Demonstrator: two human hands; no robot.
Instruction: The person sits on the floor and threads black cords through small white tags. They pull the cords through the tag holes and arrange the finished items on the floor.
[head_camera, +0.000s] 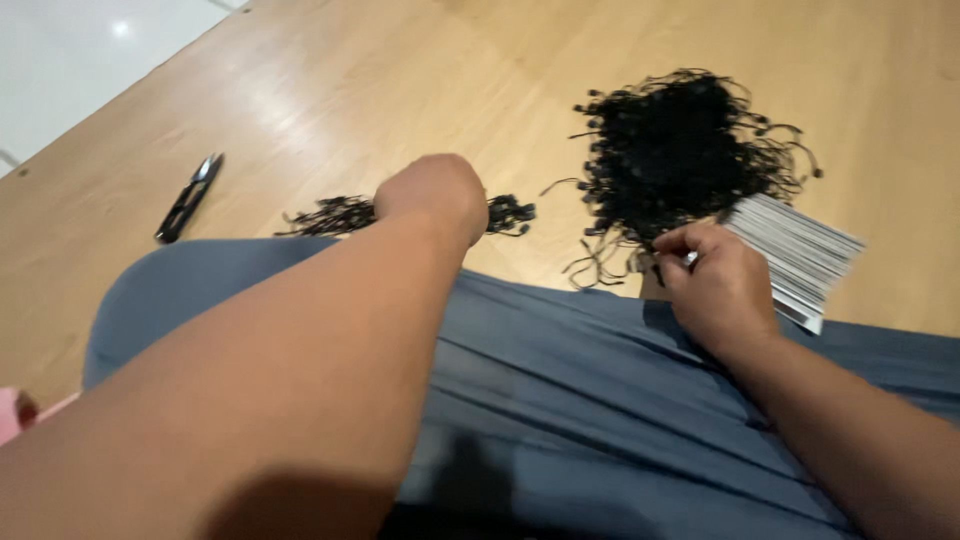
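Sitting over the pale wooden tabletop (330, 90), you are pinching the light stack of stiff grey-edged cards (800, 255) with your right hand (715, 290) beside the big tangle of limp black strings (685, 145); your left hand (432, 195), fist clenched, is resting on the smaller black string bundle (335, 213), room opening beyond toward the black thread snips (188, 197).

The left hand (432, 195) rests on the small bunch of looped tag strings (345, 214), which lies on the wooden floor (400, 70) just beyond the person's lap (560, 400); the thread snips (188, 197) lie well to its left; the large pile of tag strings (680, 150) lies to its right, farther out; the stack of tag cards (795, 255) sits at that pile's near right edge; the right hand (715, 285) rests on the stack's left end.
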